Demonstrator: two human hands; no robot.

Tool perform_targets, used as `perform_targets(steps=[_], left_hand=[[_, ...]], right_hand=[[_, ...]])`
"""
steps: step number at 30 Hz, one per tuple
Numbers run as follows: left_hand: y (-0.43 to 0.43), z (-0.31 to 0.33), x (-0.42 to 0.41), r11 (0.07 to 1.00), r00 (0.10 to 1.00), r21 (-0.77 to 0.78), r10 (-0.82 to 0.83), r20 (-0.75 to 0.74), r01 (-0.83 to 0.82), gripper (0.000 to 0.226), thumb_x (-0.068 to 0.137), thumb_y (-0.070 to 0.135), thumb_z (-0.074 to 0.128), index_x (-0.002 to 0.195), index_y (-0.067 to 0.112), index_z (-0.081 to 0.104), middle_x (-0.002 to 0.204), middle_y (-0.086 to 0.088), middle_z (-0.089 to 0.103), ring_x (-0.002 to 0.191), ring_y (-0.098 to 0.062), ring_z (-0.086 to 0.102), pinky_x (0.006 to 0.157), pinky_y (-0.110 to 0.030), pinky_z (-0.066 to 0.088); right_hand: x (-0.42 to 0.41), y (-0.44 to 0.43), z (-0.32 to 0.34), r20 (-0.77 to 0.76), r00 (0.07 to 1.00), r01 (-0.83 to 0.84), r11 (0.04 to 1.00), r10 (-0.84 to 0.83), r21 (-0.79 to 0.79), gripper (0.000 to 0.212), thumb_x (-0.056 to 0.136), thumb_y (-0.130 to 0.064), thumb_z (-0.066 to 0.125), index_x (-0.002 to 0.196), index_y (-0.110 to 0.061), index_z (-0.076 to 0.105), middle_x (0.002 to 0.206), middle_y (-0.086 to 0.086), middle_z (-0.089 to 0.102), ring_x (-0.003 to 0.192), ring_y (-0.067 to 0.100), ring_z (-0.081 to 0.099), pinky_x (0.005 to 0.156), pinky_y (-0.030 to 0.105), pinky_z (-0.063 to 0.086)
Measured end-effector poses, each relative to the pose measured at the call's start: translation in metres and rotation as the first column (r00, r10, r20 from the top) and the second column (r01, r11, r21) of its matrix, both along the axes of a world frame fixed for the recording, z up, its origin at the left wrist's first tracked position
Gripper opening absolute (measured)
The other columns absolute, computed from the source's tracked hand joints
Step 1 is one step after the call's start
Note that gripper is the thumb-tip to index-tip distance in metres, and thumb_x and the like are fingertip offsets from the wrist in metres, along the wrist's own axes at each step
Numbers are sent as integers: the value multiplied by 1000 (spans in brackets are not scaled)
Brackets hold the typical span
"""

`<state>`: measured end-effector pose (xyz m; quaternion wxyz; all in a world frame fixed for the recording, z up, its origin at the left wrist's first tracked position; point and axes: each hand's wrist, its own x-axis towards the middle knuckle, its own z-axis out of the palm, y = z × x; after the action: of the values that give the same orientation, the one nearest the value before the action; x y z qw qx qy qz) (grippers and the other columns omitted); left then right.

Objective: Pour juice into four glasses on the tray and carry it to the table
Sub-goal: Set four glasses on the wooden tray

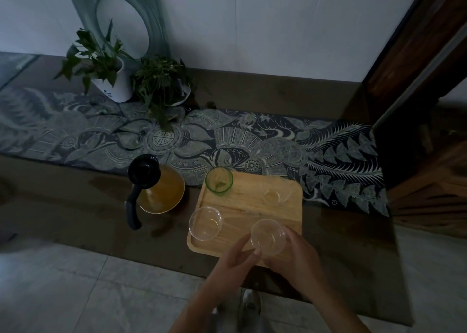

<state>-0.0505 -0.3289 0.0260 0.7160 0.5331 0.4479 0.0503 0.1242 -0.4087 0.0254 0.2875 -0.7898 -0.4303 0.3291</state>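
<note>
A wooden tray (247,204) lies on a dark counter. On it stand a green glass (218,181) at the far left, a clear glass (274,193) at the far right, a clear glass (205,223) at the near left and a clear glass (268,236) at the near right. My right hand (294,254) is wrapped around the near right glass. My left hand (237,254) touches that glass's near side with its fingertips. A glass jug of amber juice (161,193) with a black lid and handle stands left of the tray.
A patterned runner (252,140) covers the counter behind the tray. Two potted plants (118,80) stand at the back left before a round decorative piece. A dark wooden door frame (417,80) rises at the right. Pale floor tiles lie below the counter edge.
</note>
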Motion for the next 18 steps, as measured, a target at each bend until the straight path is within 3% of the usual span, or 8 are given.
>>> perform_targets(steps=[2, 5, 9, 11, 13, 16, 18], left_hand=[[2, -1, -2, 1000, 999, 2, -23, 24, 23, 28, 101, 32, 61, 124, 44, 50, 105, 21, 77, 98, 6, 70, 75, -7, 50], [5, -9, -9, 999, 999, -44, -27, 25, 28, 30, 101, 29, 61, 126, 39, 48, 98, 22, 78, 90, 10, 69, 72, -7, 49], [17, -15, -16, 996, 998, -59, -68, 6, 68, 67, 95, 45, 67, 152, 31, 33, 99, 29, 75, 97, 15, 65, 73, -6, 49], [21, -22, -15, 989, 994, -95, -111, -15, 109, 71, 94, 49, 66, 154, 29, 34, 94, 26, 76, 93, 12, 68, 72, -9, 51], [24, -28, -13, 979, 985, -109, -171, 0, 170, 65, 90, 56, 67, 148, 39, 43, 84, 24, 74, 82, 10, 68, 69, -11, 52], [28, -30, -12, 961, 967, -101, -254, 35, 256, 39, 72, 82, 65, 109, 76, 54, 85, 23, 74, 79, 10, 67, 64, -10, 50], [32, -32, -13, 951, 956, -97, -290, 51, 294, 33, 69, 86, 63, 100, 83, 51, 92, 28, 74, 85, 12, 68, 63, -9, 50]], right_hand=[[-2, -1, 2, 6, 1000, 7, 1000, -7, 9, 80, 60, -38, 87, 101, -84, 36, 95, -39, 57, 88, -15, 56, 75, 18, 50], [-8, -4, 4, 11, 998, 55, 998, -55, -18, 69, 57, -44, 87, 104, -71, 43, 103, -31, 62, 95, -8, 59, 78, 24, 53], [-21, -3, 6, -17, 992, 123, 992, -123, -14, 72, 59, -41, 93, 113, -60, 48, 113, -30, 61, 102, -17, 53, 78, 14, 47], [-28, 1, 7, -29, 985, 168, 986, -169, -16, 70, 60, -42, 94, 113, -57, 50, 111, -31, 60, 100, -20, 52, 76, 8, 43], [-35, 7, 8, -47, 971, 233, 971, -235, -47, 72, 57, -49, 93, 116, -53, 52, 111, -27, 62, 101, -12, 57, 79, 13, 47], [-41, 13, 9, -43, 949, 308, 946, -314, -96, 67, 50, -58, 83, 111, -56, 55, 107, -21, 67, 100, -1, 62, 81, 32, 54], [-44, 16, 11, -20, 940, 337, 938, -340, -75, 60, 47, -63, 77, 101, -66, 51, 99, -30, 64, 94, -8, 60, 72, 25, 51]])
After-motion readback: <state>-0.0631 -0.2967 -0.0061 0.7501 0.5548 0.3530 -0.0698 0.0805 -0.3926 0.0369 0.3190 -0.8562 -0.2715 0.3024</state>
